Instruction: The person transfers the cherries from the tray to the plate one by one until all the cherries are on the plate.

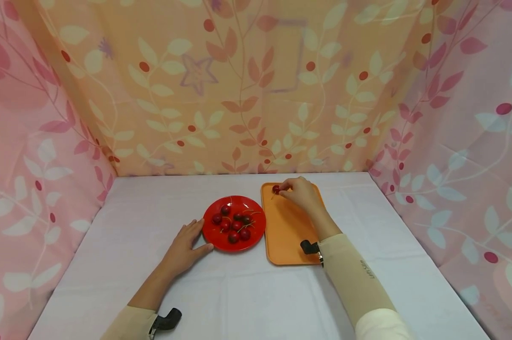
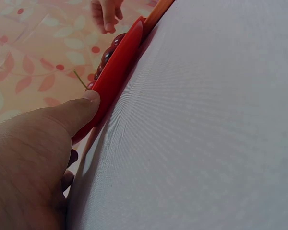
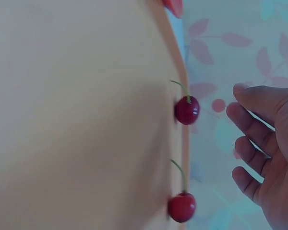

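My left hand [image 1: 186,250] rests at the left edge of a red plate [image 1: 211,238], thumb and fingers spread along its rim. In the left wrist view the thumb [image 2: 77,112] touches the plate's side. Several dark red cherries [image 1: 236,226] with green stems lie on this plate. My right hand [image 1: 301,194] hovers at the far end of an orange tray [image 1: 287,245]. A cherry [image 3: 187,110] and a second cherry [image 3: 181,207], both with stems, sit on the tray near its far rim. The right wrist view shows a gap between them and the loosely bent fingers.
Tray and plate stand side by side, their edges close together, on a white-covered table [image 1: 239,297]. A patterned cloth backdrop [image 1: 239,94] rises behind the table, and pink patterned cloths [image 1: 464,156] flank it. Each wrist carries a small black camera [image 1: 310,247].
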